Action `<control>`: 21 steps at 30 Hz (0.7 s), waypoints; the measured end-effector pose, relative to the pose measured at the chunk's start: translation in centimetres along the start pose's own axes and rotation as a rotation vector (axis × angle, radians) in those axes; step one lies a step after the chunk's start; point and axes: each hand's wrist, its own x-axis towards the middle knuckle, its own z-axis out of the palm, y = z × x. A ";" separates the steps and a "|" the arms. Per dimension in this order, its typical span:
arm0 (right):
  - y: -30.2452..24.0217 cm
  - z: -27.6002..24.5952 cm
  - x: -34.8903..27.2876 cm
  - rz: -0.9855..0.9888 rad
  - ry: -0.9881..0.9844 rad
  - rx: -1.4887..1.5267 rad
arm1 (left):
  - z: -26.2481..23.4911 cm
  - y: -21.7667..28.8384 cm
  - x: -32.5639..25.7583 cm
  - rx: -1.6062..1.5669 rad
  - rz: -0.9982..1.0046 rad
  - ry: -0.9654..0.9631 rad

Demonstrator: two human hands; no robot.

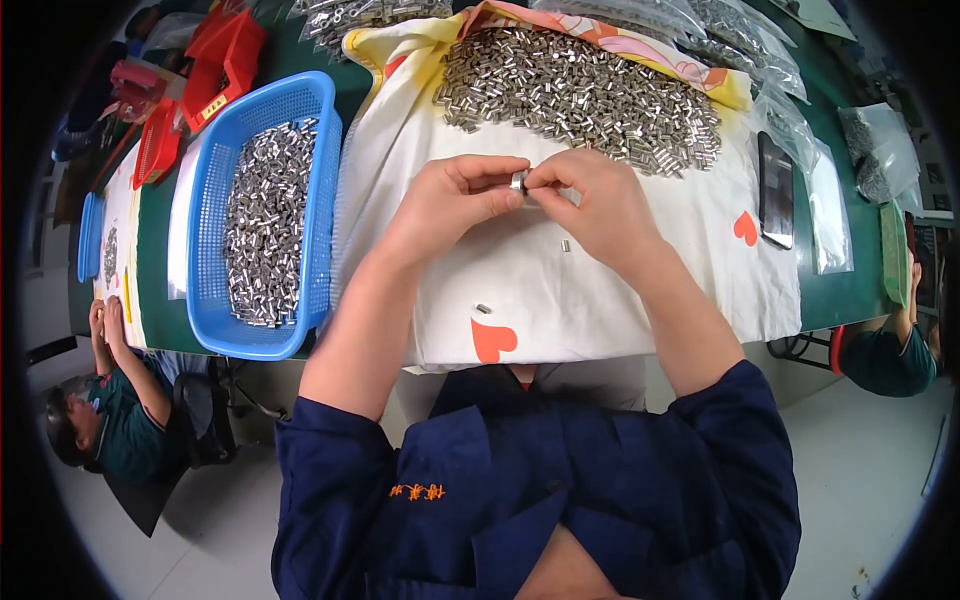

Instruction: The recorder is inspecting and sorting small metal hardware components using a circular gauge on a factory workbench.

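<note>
Head view: both hands are meeting over the white cloth [560, 300] — the left hand [455, 200] and right hand [590, 200] are each pinching one small metal tube [519, 181] between fingertips, near the far pile [580, 90]. Holding it steady and close looks wise — loose tubes [483, 309] are lying nearby. A blue basket [320, 110] is sitting left.
</note>
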 end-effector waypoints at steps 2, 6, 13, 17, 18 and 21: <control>-0.1 -0.6 0.3 0.090 -0.076 0.130 | -0.4 0.0 -0.2 -0.009 -0.007 0.007; -0.2 -0.8 0.6 0.194 -0.159 0.229 | -0.4 0.1 -0.2 -0.088 -0.046 -0.091; 0.8 -3.4 0.6 0.149 -0.416 0.048 | -0.5 -0.2 -0.2 -0.117 -0.060 -0.136; 0.7 -2.7 -0.3 0.018 -0.690 -0.083 | -0.6 -0.1 0.0 -0.093 -0.036 -0.122; 0.5 -2.3 -0.3 -0.004 -0.680 -0.131 | -0.7 -0.1 0.1 -0.123 -0.015 -0.097; 0.1 -1.0 -0.5 -0.066 -0.607 -0.168 | -0.8 -0.2 0.3 -0.204 0.021 -0.037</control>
